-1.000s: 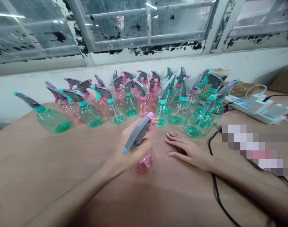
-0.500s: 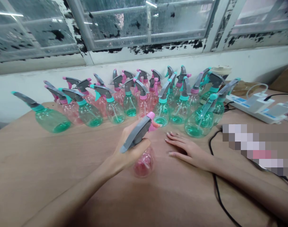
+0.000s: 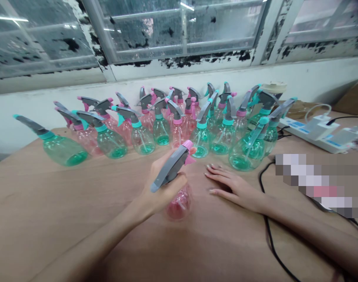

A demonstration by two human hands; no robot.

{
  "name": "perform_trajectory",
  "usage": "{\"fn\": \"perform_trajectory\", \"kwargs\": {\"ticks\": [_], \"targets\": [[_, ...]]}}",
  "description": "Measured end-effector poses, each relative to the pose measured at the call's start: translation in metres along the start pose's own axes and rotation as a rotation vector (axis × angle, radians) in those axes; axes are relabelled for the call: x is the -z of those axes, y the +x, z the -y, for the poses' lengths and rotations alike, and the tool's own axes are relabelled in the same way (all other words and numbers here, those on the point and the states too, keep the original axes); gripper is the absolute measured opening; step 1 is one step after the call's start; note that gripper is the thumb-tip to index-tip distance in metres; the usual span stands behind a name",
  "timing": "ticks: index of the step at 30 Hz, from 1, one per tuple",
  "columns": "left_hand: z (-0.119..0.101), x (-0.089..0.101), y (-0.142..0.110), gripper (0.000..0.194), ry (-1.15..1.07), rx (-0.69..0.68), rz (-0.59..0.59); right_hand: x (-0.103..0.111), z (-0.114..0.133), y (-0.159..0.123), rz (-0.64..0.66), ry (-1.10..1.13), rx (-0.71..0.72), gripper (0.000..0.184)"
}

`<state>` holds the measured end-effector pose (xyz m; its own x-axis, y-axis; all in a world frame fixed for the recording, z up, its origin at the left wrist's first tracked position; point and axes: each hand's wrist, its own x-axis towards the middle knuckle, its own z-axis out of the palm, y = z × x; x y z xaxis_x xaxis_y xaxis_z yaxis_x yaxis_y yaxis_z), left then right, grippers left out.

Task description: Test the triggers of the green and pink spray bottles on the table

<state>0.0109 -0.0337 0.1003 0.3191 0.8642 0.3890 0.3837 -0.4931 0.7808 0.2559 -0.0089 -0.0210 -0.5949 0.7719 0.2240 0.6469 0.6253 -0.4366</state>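
My left hand (image 3: 162, 182) is closed around the neck of a pink spray bottle (image 3: 179, 203), under its grey head with the pink nozzle and trigger. The bottle stands on the wooden table (image 3: 79, 211), and the hand hides its neck. Flat on the table to the right lies my right hand (image 3: 228, 184), fingers spread, holding nothing. Behind both hands stand several pink and green spray bottles in crowded rows, among them a green spray bottle (image 3: 246, 154) beyond my right hand. At the far left another green spray bottle (image 3: 64, 150) leans over.
A white power strip (image 3: 311, 135) with plugged-in chargers lies at the right. A black cable (image 3: 268, 231) runs under my right forearm. Behind are a lidded cup (image 3: 274, 88), a cardboard box (image 3: 352, 98) and a window wall (image 3: 179, 35). A pixelated patch covers something at the right.
The pink trigger under the nozzle shows more openly now, and a left fingertip has shifted slightly beside it. My right hand stays put.
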Motion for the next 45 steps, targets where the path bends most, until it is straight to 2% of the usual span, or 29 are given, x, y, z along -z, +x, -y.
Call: {"fn": "perform_trajectory", "kwargs": {"ticks": [4,10,15,19,24,28,33,36,38,39,42,44,45], "targets": [[-0.002,-0.001,0.001,0.043,0.001,-0.008,-0.002,0.0,0.0,0.0,0.01,-0.008,0.0,0.062],[0.006,-0.001,-0.001,0.031,0.052,0.024,-0.028,0.0,-0.001,0.0,0.01,0.003,-0.002,0.062],[0.004,-0.004,-0.002,0.032,0.104,0.033,-0.09,-0.001,-0.001,0.0,0.0,0.034,-0.003,0.06],[0.02,0.007,0.011,0.025,0.163,0.056,-0.222,0.0,0.001,0.0,-0.004,0.049,-0.006,0.061],[0.064,0.038,0.041,0.012,0.172,0.088,-0.512,0.001,0.003,0.002,-0.003,0.064,0.002,0.062],[0.079,0.05,0.06,0.022,0.27,0.059,-0.675,0.001,0.002,0.003,-0.022,0.074,0.009,0.062],[0.073,0.051,0.065,0.045,0.339,0.094,-0.702,0.002,0.002,0.004,-0.034,0.087,0.015,0.063],[0.066,0.055,0.053,0.058,0.353,0.098,-0.654,0.003,0.003,0.004,-0.051,0.109,0.022,0.061],[0.061,0.059,0.034,0.061,0.353,0.052,-0.626,0.004,0.004,0.004,-0.057,0.106,0.03,0.061],[0.059,0.06,0.022,0.06,0.356,0.018,-0.614,0.004,0.005,0.004,-0.057,0.099,0.033,0.062],[0.05,0.058,-0.016,0.049,0.436,-0.113,-0.693,0.004,0.006,0.004,-0.064,0.085,0.038,0.061],[0.043,0.047,-0.031,0.04,0.499,-0.238,-0.69,0.004,0.005,0.005,-0.071,0.083,0.041,0.061],[0.04,0.037,-0.033,0.033,0.503,-0.25,-0.633,0.004,0.005,0.004,-0.071,0.081,0.043,0.062]]}}
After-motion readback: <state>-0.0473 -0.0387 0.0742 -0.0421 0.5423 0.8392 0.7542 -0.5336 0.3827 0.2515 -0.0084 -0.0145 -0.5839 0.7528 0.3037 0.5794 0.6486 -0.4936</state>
